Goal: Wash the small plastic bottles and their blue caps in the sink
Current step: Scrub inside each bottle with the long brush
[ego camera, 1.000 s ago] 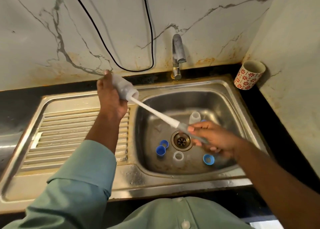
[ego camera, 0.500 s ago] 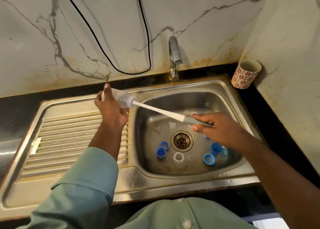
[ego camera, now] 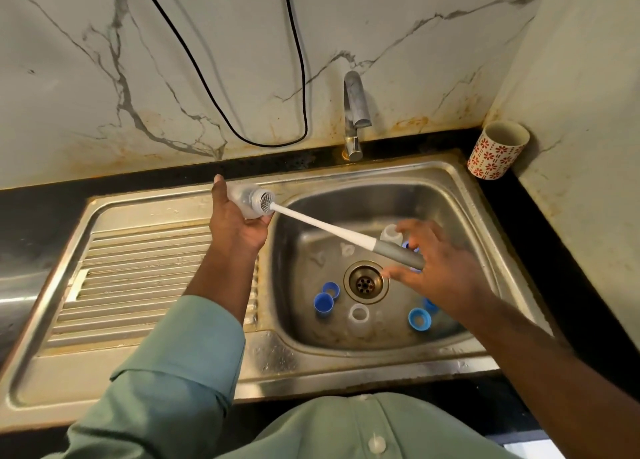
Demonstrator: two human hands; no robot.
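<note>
The steel sink (ego camera: 460,188) sits in the black counter (ego camera: 554,250). Over the basin's left rim the left hand (ego camera: 239,223) grips a clear bottle (ego camera: 247,200) lying sideways, mouth toward the basin. A bottle brush (ego camera: 332,231) slants from that mouth down to the right hand (ego camera: 440,268), fingers loosely spread around its grey handle. Blue caps (ego camera: 323,302) lie by the drain.

Warm light, perhaps overhead; wide-angle edges bend
</note>
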